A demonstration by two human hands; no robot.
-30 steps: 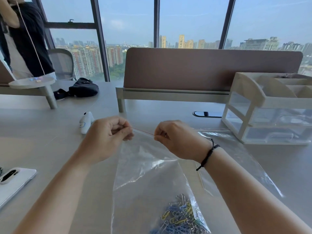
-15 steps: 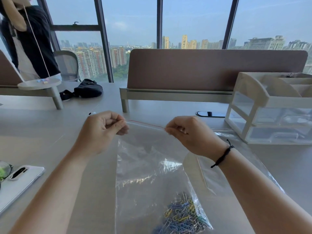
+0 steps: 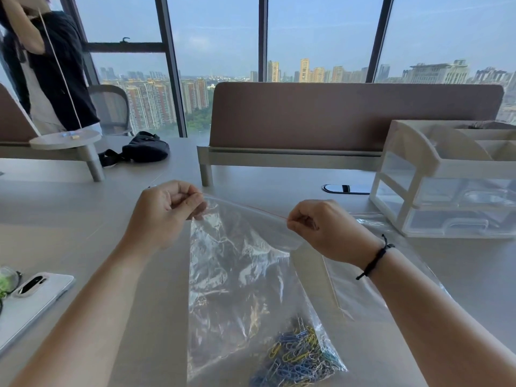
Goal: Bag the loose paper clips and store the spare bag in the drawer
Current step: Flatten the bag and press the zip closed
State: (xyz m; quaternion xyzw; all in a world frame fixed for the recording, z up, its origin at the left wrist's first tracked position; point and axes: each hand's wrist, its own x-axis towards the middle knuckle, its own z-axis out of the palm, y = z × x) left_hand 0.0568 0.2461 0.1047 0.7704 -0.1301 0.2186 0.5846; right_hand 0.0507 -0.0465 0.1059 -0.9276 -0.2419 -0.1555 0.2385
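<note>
You held a clear bag of paper clips taut by its top edge, one hand at each end.

Your left hand [image 3: 164,210] pinched the left end of the zip bag [image 3: 240,275]; your right hand [image 3: 321,230] pinched the right end, hands apart. The paper clips [image 3: 298,356] lay heaped in its near corner on the desk [image 3: 69,219]. The spare bag [image 3: 371,275] lay flat, just right. The drawer unit [image 3: 446,191] stood far right. If the seal was only partly pressed, clips could spill once lifted.
</note>
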